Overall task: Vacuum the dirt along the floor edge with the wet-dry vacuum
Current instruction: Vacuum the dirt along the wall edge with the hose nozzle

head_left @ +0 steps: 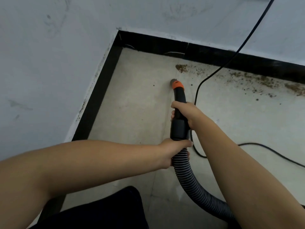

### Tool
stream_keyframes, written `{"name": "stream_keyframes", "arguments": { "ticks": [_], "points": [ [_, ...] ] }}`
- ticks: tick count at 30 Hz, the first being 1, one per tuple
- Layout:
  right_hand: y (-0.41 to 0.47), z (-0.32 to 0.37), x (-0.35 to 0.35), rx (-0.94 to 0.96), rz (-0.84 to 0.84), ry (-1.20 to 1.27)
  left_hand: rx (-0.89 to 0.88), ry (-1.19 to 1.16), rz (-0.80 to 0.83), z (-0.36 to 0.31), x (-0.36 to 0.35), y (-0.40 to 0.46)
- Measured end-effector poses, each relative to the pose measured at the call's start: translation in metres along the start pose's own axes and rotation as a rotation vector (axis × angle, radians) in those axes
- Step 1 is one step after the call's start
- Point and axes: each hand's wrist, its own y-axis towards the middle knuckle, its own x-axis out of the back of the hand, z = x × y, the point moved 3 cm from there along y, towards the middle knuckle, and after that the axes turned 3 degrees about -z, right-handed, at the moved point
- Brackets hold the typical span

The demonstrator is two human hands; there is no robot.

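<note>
A black vacuum wand (179, 98) with an orange collar points at the pale floor, its grey nozzle tip (173, 80) just short of the dirt. My right hand (185, 113) grips the wand's upper part. My left hand (173, 152) grips the ribbed grey hose (189, 182) right behind the black cuff. Brown dirt (181, 68) lies in a patch ahead of the nozzle and spreads as a crumbly band (264, 81) along the black skirting to the right.
Black skirting (102, 90) runs down the left wall and across the back wall (214, 54), meeting in a corner at the top. A black power cable (219, 68) hangs from the upper right and snakes over the floor right of the wand. My dark-clothed leg (105, 210) is at the bottom.
</note>
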Motion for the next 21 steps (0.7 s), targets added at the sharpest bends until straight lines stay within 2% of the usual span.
{"name": "stream_keyframes", "arguments": {
  "ticks": [10,13,18,21],
  "points": [
    [-0.02,-0.007,-0.052,0.013,0.215,-0.217,0.014,-0.22,-0.082,0.025,0.018,-0.01],
    [-0.02,-0.008,-0.039,0.002,0.14,-0.159,0.03,-0.149,-0.05,0.024,0.015,-0.011],
    [-0.014,-0.009,0.013,0.008,-0.106,0.075,0.044,0.056,0.066,0.007,-0.005,-0.004],
    [-0.01,-0.005,0.037,0.015,-0.164,0.123,0.026,0.112,0.072,-0.003,-0.021,0.003]
  ]
}}
